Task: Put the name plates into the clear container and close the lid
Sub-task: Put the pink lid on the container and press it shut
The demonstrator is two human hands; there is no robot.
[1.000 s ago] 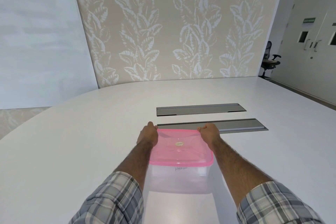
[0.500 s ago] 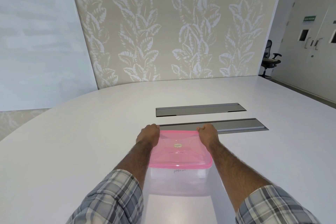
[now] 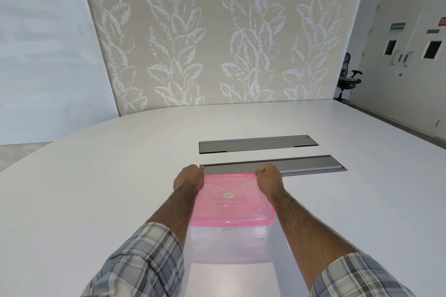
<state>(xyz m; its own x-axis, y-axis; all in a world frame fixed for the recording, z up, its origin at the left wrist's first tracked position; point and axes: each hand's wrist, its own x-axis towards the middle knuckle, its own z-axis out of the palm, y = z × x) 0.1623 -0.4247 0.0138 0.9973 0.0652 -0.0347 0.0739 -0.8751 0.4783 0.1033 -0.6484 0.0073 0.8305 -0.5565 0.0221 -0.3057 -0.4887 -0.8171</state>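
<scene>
White conference table (image 3: 96, 188) bears the clear container (image 3: 229, 243), both hands, left hand (image 3: 189, 177) and right hand (image 3: 269, 177), gripping the far corners of its pink lid (image 3: 231, 205); uneven pressing there could leave the near edge unsealed.

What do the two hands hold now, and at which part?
Left hand and right hand grip the pink lid at its far corners.
</scene>
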